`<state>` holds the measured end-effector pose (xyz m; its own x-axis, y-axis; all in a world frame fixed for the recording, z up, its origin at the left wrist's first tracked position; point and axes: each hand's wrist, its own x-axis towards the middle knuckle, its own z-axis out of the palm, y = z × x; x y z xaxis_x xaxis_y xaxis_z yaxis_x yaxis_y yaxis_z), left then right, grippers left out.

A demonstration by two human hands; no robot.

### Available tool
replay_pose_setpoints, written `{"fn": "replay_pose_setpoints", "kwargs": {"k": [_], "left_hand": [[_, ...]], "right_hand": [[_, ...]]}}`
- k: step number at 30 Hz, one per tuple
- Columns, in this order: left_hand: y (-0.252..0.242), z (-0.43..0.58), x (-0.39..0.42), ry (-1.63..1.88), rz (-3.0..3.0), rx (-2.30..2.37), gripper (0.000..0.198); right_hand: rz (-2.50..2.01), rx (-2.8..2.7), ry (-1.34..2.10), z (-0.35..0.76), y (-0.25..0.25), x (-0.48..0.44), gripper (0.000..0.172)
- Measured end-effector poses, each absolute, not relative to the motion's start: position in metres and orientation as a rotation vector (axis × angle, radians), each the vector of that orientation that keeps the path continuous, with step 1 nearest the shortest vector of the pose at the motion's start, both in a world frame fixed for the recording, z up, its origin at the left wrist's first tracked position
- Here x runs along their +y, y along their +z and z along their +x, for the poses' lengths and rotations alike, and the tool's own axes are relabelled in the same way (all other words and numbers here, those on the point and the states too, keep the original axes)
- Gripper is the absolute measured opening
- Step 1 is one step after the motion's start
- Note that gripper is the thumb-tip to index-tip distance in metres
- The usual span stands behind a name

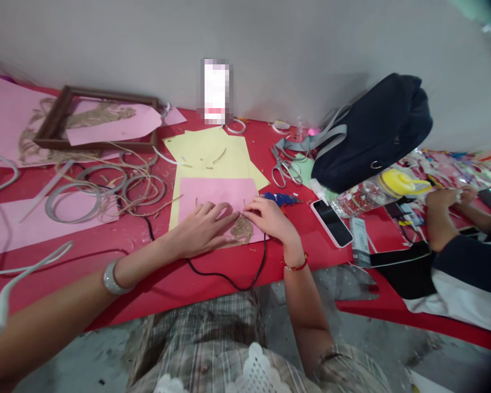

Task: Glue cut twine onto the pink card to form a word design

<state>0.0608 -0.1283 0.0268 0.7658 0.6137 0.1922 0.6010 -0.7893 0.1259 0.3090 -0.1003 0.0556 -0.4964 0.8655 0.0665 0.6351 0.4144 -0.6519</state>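
Left: And there was the left hand, lying flat on the pink card sheet, fingers spread, pinching nothing.
Right: The right hand came in close, fingers pressed together, resting beside the jute patch.
Where: The sheet sat on yellow paper, on the red table.
Handling: It looked light and floppy, best lifted by its edge; the patch looked fragile.

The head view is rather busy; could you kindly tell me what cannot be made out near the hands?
Head view: the part of the pink paper under the left hand and right hand is hidden by them.
Head view: the upright item by the wall is blurred out.
Head view: whatever the co-worker's hand holds is too small to tell.
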Motion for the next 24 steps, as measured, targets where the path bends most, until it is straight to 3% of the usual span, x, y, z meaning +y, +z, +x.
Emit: {"fn": "replay_pose_setpoints", "kwargs": {"k": [12,16,24], "left_hand": [[0.0278,0.0615,-0.1293,0.274,2.929,1.011,0.067],[0.0279,0.0618,-0.1297,0.267,2.947,1.025,0.064],[0.0252,0.0624,-0.1291,0.285,2.979,1.029,0.063]], "right_hand": [[-1.305,-2.200,0.773,0.3113,0.0617,-0.1027,0.012],[-1.377,-2.095,0.766,0.3117,0.0615,-0.1031,0.003],[-1.366,-2.148,0.835,0.3116,0.0535,-0.1023,0.020]]}}
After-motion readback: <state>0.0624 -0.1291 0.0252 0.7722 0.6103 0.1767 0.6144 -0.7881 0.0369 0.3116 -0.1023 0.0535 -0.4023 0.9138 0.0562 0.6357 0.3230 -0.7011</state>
